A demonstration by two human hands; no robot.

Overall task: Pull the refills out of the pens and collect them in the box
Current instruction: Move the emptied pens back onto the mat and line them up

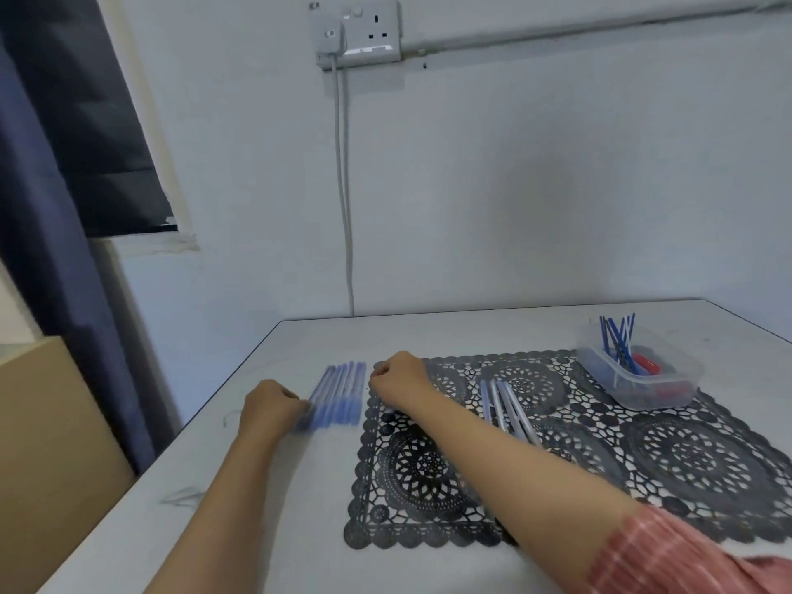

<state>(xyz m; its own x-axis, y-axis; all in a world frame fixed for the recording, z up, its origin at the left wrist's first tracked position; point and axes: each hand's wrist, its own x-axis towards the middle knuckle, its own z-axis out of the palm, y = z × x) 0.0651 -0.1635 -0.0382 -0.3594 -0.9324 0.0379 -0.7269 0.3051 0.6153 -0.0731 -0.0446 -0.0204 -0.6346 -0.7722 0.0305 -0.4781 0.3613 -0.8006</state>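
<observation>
Head view: a row of blue pens lies side by side on the white table, between the person's two hands, with refills apparently still to be drawn from them. The left hand has its fingers curled against the near end of the row, but motion blur hides whether they grip a pen. The right hand, just right of the pens, is clenched in a loose fist with nothing seen in it. Further right of those fingers, a few pale barrels, probably already emptied, rest on a black lace mat. Well beyond them, at the mat's far corner, the clear plastic box holds several blue refills leaning upright beside some red pieces. The job looks partly done: some refills are collected, and the whole row by the fingers remains. Nothing lies between hands and box except the barrels. A wall socket and its cable hang behind, and a dark curtain is at far left.
</observation>
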